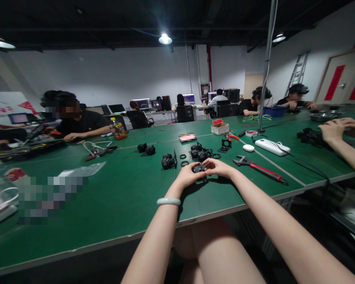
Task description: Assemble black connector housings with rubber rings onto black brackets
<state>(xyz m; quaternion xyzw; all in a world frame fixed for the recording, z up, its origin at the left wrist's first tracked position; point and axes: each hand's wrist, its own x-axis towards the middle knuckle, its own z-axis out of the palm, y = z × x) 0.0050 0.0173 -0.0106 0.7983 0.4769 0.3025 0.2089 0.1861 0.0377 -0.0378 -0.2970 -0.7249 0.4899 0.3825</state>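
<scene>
My left hand (188, 176) and my right hand (218, 167) meet over the green table (121, 197), both closed around a small black part (198, 169) held just above the surface. A pale bangle (168, 201) sits on my left wrist. Just beyond my hands lie several black parts (200, 152), black rings (183, 156) and a black block-like part (168, 161).
A red-handled adjustable wrench (258, 168) lies to the right, near a white power strip (272, 146) and a white mouse (249, 148). A small cardboard box (219, 127) stands further back. Another person's hands (340, 128) work at the right. Several people sit around the far tables.
</scene>
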